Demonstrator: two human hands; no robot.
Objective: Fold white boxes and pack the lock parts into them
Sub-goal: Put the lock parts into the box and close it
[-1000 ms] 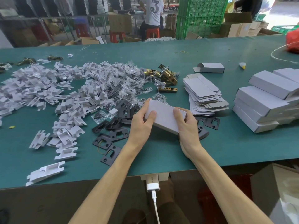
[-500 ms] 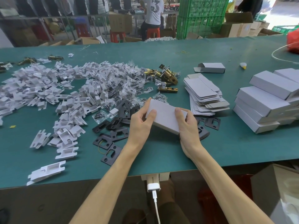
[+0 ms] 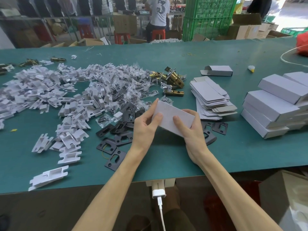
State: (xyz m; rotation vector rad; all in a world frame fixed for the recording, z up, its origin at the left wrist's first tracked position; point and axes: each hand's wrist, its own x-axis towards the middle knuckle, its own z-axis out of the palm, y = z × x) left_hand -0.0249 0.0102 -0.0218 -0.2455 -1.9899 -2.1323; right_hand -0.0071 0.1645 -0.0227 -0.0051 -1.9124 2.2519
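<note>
White box (image 3: 173,118), plain, seemingly closed, gripped by left hand (image 3: 146,126) and right hand (image 3: 191,129).

Both hands (left hand (image 3: 145,125), right hand (image 3: 191,129)) grip white box (image 3: 173,118).

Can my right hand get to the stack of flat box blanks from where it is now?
Probably yes. The stack of flat box blanks lies just beyond the right hand with nothing between, but that hand, with the left hand, is gripping the white box.

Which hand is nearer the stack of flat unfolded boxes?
Right. The right hand sits just beside the flat box stack; the left hand is farther, across the held box.
</note>
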